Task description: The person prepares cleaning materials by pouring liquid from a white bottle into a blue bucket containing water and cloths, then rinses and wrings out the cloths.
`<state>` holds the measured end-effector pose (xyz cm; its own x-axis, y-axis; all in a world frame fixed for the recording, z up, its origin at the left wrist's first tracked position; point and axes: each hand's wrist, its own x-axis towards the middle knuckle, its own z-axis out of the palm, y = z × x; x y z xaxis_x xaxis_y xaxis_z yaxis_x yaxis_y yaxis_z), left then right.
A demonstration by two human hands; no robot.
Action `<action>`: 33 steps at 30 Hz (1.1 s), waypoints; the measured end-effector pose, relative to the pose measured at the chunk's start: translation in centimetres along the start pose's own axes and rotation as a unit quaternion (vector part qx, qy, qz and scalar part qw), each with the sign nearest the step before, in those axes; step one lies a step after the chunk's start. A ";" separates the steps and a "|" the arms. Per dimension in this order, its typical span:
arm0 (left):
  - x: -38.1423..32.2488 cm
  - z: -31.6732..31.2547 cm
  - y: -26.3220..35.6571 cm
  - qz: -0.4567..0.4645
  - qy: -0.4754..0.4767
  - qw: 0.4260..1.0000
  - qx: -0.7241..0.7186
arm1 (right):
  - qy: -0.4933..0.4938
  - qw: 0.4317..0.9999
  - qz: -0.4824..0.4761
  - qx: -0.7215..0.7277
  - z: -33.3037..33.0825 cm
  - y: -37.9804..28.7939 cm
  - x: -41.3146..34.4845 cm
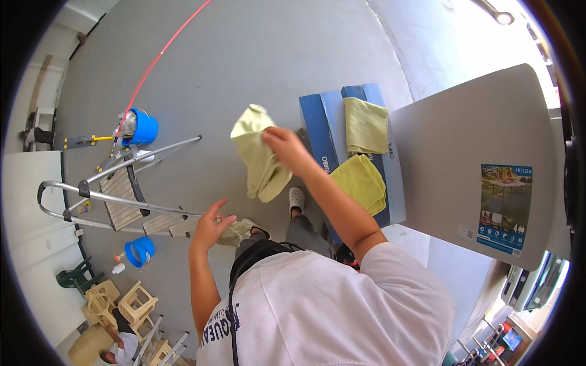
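Note:
A pale yellow-green cloth (260, 158) hangs loosely from my right hand (284, 148), pinched in its fingers above the floor. My left hand (214, 228) holds nothing, its thumb and fingers apart, left of that cloth. Just beside it, lower down, is a crumpled greenish cloth (233, 234); what that cloth rests on is unclear. To my right, a folded pale green cloth (366, 126) and a folded brighter yellow-green cloth (360, 183) lie on blue boxes (322, 126).
An aluminium stepladder (123, 199) stands at left, near two blue buckets (146, 128), (139, 251). A grey folding table (439, 151) bearing a printed label is at right. Stacked plastic stools (137, 302) and another person (126, 343) are at lower left.

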<state>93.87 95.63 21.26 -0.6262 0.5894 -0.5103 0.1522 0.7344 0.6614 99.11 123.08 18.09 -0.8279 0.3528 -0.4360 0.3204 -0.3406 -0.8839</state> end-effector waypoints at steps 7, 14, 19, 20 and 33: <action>-1.1 -1.0 -4.7 -0.012 -0.001 0.999 -0.035 | 0.153 0.983 0.028 0.098 -19.1 4.4 1.1; -2.4 -0.8 -9.9 -0.117 -0.004 0.988 -0.099 | 0.346 0.875 0.141 -0.309 -37.4 21.9 1.8; -3.5 -1.4 -10.8 -0.136 0.010 0.987 -0.083 | 0.465 0.758 0.249 -0.384 -33.6 20.7 2.1; -3.6 -1.6 -10.8 -0.138 0.013 0.987 -0.082 | 0.462 0.760 0.248 -0.384 -33.0 19.4 2.1; 2.2 -0.1 -3.5 -0.038 -0.037 0.995 -0.082 | 0.200 0.947 -0.063 0.242 -28.7 -1.9 -3.8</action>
<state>91.88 94.31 17.94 -0.5721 0.5624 -0.5969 -0.0241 0.7160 0.6977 114.87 147.38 16.62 -0.5741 0.6865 -0.4462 -0.0981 -0.5987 -0.7950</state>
